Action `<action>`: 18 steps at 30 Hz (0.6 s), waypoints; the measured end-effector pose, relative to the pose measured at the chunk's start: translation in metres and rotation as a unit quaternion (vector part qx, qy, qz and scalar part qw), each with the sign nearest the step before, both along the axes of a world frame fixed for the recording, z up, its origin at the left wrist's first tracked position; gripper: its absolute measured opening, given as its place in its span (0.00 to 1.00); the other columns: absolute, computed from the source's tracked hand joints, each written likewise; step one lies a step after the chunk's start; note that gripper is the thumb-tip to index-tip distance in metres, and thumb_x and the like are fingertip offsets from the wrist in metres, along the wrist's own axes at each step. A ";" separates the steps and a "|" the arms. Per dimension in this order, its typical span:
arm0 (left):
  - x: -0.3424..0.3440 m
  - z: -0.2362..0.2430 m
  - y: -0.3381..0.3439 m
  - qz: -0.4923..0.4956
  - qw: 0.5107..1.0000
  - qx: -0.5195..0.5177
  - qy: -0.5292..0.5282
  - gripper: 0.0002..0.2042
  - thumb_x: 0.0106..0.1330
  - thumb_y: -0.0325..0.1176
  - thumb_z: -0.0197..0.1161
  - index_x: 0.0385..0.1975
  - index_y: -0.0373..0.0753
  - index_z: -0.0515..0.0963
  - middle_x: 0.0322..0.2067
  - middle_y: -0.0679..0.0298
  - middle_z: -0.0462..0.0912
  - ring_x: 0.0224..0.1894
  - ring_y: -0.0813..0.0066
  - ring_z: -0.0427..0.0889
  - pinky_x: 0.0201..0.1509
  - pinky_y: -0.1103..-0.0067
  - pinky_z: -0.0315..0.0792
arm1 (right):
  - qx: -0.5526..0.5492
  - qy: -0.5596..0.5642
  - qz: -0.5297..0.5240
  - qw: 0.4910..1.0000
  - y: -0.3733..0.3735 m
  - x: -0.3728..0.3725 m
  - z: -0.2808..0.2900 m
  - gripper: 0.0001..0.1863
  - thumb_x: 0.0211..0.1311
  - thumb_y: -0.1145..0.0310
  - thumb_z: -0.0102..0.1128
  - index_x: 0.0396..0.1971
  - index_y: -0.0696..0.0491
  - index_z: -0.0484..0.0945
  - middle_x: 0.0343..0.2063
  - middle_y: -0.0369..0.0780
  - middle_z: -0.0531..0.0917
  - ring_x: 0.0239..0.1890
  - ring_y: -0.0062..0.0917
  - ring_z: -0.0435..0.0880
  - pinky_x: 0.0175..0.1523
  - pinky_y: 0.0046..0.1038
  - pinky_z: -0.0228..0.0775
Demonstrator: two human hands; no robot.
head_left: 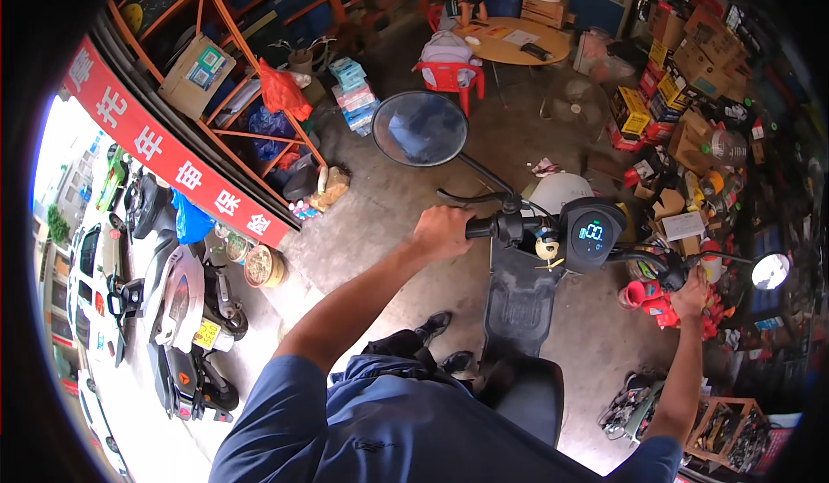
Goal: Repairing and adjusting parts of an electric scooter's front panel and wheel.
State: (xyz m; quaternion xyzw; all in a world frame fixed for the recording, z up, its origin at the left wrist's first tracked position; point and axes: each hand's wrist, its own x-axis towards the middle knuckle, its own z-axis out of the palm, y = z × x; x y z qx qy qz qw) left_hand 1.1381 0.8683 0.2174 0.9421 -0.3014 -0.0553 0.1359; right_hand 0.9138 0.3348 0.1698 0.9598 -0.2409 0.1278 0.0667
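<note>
An electric scooter stands in front of me, with its black seat [527,397] by my right leg and a dark footboard [521,306] ahead. My left hand [443,234] is closed round the left handlebar grip [480,227], below the brake lever [466,198]. On the far right, my right hand [690,295] wraps the right handlebar grip, which it mostly hides. Between them the round display [592,233] is lit. A small figurine [547,245] sits beside it. The left mirror [420,129] and right mirror [770,271] stick out on stalks. Both my feet are on the floor, left of the footboard.
Boxes and loose parts [682,137] crowd the right side. Ahead are a red chair [462,81], a round table [514,41] and a standing fan [574,103]. Orange shelving [233,51] lines the left. Outside, scooters [186,310] are parked by a planter [263,266].
</note>
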 end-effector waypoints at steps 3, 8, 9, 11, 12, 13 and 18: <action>0.000 0.001 -0.001 -0.013 1.000 -0.002 0.007 0.14 0.51 0.39 0.61 0.37 0.43 0.79 0.32 0.56 0.83 0.37 0.55 0.82 0.41 0.63 0.76 | 0.021 0.010 -0.015 1.000 0.007 -0.004 0.008 0.42 0.36 0.68 0.71 0.57 0.59 0.65 0.57 0.52 0.69 0.61 0.47 0.65 0.67 0.43 0.54; 0.005 -0.006 0.001 -0.064 0.997 -0.047 0.023 0.15 0.52 0.39 0.62 0.39 0.43 0.78 0.33 0.55 0.83 0.37 0.54 0.82 0.42 0.63 0.76 | 0.036 0.048 -0.104 0.993 0.016 -0.015 0.012 0.48 0.38 0.69 0.72 0.63 0.56 0.57 0.63 0.49 0.60 0.65 0.47 0.59 0.68 0.45 0.51; 0.006 -0.006 0.008 -0.072 0.995 -0.063 0.034 0.16 0.53 0.40 0.63 0.40 0.42 0.78 0.33 0.55 0.83 0.37 0.54 0.82 0.42 0.63 0.76 | 0.006 0.003 -0.065 0.998 0.032 -0.015 0.011 0.46 0.40 0.72 0.70 0.63 0.55 0.58 0.63 0.49 0.60 0.65 0.46 0.59 0.68 0.45 0.51; 0.009 -0.009 0.015 -0.090 0.991 -0.092 0.040 0.17 0.53 0.40 0.63 0.41 0.42 0.77 0.33 0.54 0.83 0.37 0.54 0.82 0.42 0.63 0.76 | -0.006 -0.056 -0.059 0.997 0.066 -0.016 0.009 0.44 0.42 0.74 0.68 0.63 0.55 0.58 0.63 0.49 0.61 0.64 0.46 0.60 0.67 0.44 0.52; 0.010 -0.009 0.021 -0.100 0.987 -0.118 0.042 0.18 0.53 0.41 0.64 0.43 0.41 0.77 0.33 0.54 0.83 0.37 0.54 0.82 0.42 0.64 0.76 | -0.016 -0.118 -0.043 0.992 0.079 -0.018 0.007 0.43 0.43 0.76 0.67 0.63 0.55 0.58 0.62 0.49 0.62 0.63 0.46 0.61 0.66 0.44 0.53; 0.013 -0.012 0.024 -0.111 0.983 -0.134 0.060 0.20 0.53 0.41 0.64 0.44 0.40 0.76 0.33 0.53 0.83 0.37 0.52 0.82 0.42 0.64 0.76 | 0.002 -0.158 -0.052 0.986 0.091 -0.022 -0.001 0.42 0.44 0.80 0.63 0.64 0.54 0.58 0.62 0.50 0.63 0.63 0.48 0.61 0.66 0.43 0.54; 0.026 -0.037 0.031 -0.141 0.914 -0.291 0.244 0.19 0.59 0.46 0.64 0.43 0.39 0.75 0.33 0.56 0.82 0.35 0.60 0.83 0.42 0.69 0.76 | 0.080 -0.152 -0.207 0.963 0.157 -0.066 -0.090 0.33 0.50 0.77 0.56 0.59 0.61 0.59 0.55 0.55 0.67 0.57 0.52 0.66 0.63 0.45 0.57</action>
